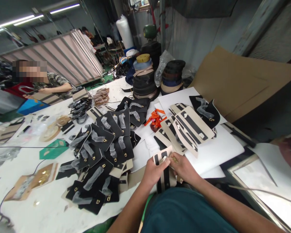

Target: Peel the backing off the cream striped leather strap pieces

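black-striped beige panel (166, 177), orange strips (155, 117)

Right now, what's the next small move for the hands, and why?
Probably hold the striped panel steady with the left hand and press with the right hand: both hands meet near its upper end, where a small white piece shows.

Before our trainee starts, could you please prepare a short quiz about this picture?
1. True or false: the left hand and the right hand are both at one beige panel with black strips.

2. What colour are the tangled strips on the table?
A) green
B) orange
C) blue

3. Fill the gap: in the left stack of rolls, the top roll is ____.

Key: 1 true; 2 B; 3 yellow.
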Action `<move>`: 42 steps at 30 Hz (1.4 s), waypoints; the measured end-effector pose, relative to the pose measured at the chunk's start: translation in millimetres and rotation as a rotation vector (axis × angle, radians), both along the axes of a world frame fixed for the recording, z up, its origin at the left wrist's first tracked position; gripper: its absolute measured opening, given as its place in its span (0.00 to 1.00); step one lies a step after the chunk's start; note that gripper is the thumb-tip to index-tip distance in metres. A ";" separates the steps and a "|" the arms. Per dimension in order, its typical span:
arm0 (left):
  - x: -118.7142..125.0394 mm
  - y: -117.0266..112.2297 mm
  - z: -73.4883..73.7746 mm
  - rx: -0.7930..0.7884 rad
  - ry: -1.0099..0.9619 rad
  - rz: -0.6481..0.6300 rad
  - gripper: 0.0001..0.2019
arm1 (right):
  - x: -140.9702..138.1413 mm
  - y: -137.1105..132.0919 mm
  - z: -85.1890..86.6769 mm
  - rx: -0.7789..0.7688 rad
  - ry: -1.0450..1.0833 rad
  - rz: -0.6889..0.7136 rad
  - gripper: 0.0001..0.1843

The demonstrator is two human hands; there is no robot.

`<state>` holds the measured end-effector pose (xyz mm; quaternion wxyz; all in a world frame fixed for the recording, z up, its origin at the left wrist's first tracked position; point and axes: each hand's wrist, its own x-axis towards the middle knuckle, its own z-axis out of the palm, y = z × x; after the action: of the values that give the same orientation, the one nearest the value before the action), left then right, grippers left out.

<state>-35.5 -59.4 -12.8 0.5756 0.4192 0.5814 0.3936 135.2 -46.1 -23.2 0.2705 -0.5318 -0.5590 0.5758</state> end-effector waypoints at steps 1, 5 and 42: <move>2.8 0.7 1.2 -0.008 0.039 0.015 0.18 | 1.3 -0.5 0.9 -0.009 0.018 0.008 0.21; 8.5 3.0 4.4 0.022 0.195 0.043 0.11 | 7.7 -0.5 6.1 -0.023 0.040 0.031 0.21; -50.3 -61.0 -157.7 -0.388 0.101 0.547 0.29 | 20.2 4.0 3.0 -0.213 -0.120 0.154 0.20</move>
<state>-85.8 -120.3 -170.5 0.4882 0.1492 0.7643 0.3941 155.5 -42.1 -20.3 0.1334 -0.5463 -0.5491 0.6183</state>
